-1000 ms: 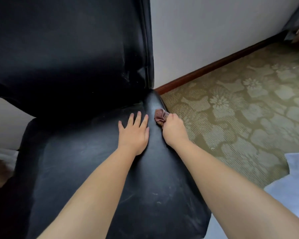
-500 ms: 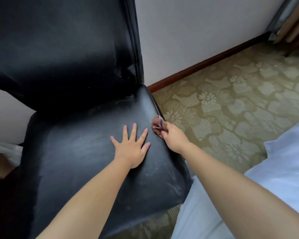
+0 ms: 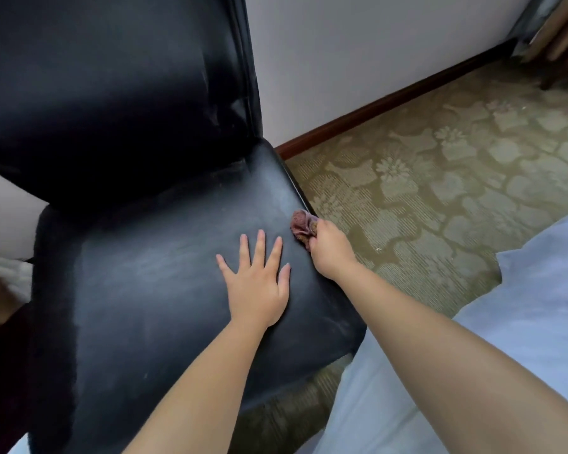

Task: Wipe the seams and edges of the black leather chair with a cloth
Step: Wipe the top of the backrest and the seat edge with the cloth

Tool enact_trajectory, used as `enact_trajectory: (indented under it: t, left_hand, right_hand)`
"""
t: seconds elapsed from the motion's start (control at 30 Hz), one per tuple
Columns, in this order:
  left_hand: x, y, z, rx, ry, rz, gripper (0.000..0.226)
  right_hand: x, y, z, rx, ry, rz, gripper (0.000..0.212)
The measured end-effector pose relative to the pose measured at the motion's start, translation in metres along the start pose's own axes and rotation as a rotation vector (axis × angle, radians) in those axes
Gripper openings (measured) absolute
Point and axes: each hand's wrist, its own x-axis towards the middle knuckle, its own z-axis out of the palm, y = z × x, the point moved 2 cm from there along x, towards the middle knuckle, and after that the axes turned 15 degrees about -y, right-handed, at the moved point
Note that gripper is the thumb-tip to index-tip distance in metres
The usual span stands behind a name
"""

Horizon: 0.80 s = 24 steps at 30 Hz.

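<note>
- head view, step in hand: the person is wiping the right side edge of the black leather chair [image 3: 164, 290], about midway along the seat. the cloth [image 3: 301, 227], a small reddish-brown wad, sits pressed on that edge seam, just beside the patterned carpet [image 3: 440, 178].
- head view, right hand [image 3: 330, 252]: its grip is curled round the cloth, bunching it; the forearm reaches in from the lower right, across a pale blue garment [image 3: 522, 306].
- head view, left hand [image 3: 259, 283]: it lies flat on the seat with fingers straight and spread, holding nothing, apparently steadying the chair; it is near the cloth but apart from it.
- next move, as a judgement: the cloth should slide on along the seam, kept pressed into the edge. the backrest edge by the wall [image 3: 358, 60] and the seat's front edge likely need wiping too.
</note>
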Motion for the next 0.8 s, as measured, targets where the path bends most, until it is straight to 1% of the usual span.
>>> enact_trajectory:
  t: [0.07,0.23,0.33,0.43,0.6,0.8]
  left_hand:
    - [0.011,0.007,-0.003,-0.039,0.014,-0.037,0.055]
    - [0.045,0.024,-0.014,-0.142,0.031,-0.176,0.056]
    - [0.065,0.028,-0.022,-0.162,0.03,-0.235,0.056]
    - [0.079,0.029,-0.027,-0.188,0.028,-0.285,0.056]
    - [0.089,0.033,-0.031,-0.198,0.036,-0.318,0.055]
    - [0.088,0.033,-0.028,-0.173,0.063,-0.326,0.055]
  right_hand:
    - [0.016,-0.003,-0.011,-0.012,-0.009,0.0,0.037]
    - [0.053,-0.012,-0.044,0.023,-0.013,-0.076,0.037]
    - [0.064,-0.008,-0.063,0.015,-0.055,-0.046,0.037]
    - [0.066,0.007,-0.072,0.077,-0.053,-0.012,0.036]
    - [0.064,0.029,-0.072,0.136,0.0,0.06,0.04]
    - [0.052,0.037,-0.059,0.177,0.099,0.102,0.037]
